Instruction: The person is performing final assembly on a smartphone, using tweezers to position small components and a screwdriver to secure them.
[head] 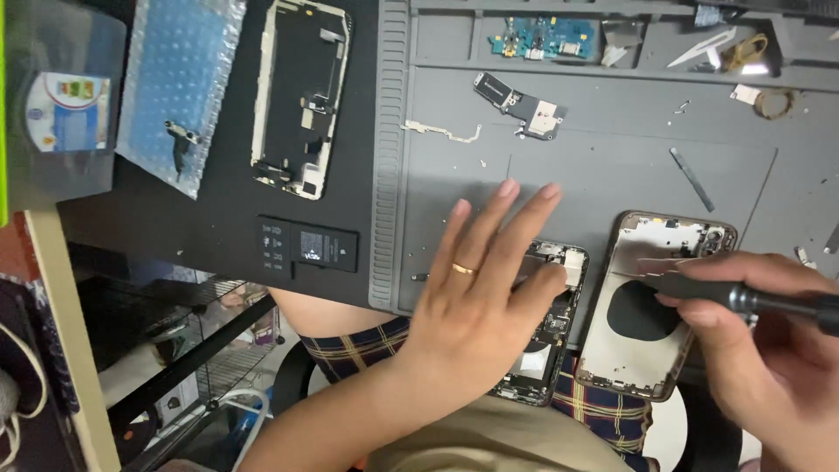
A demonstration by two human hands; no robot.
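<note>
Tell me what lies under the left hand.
Under the left hand lies an opened phone frame with dark internal parts, on the grey work mat. The palm covers its middle; only its right edge and lower end show.

Your left hand (476,288) wears a gold ring (464,269); your right hand (769,350) grips a black screwdriver (743,297). The mat (612,131) is grey, the circuit board (542,38) teal, your shorts (603,406) navy plaid with yellow lines.

Black desk (218,227), grey work mat (612,122)
</note>
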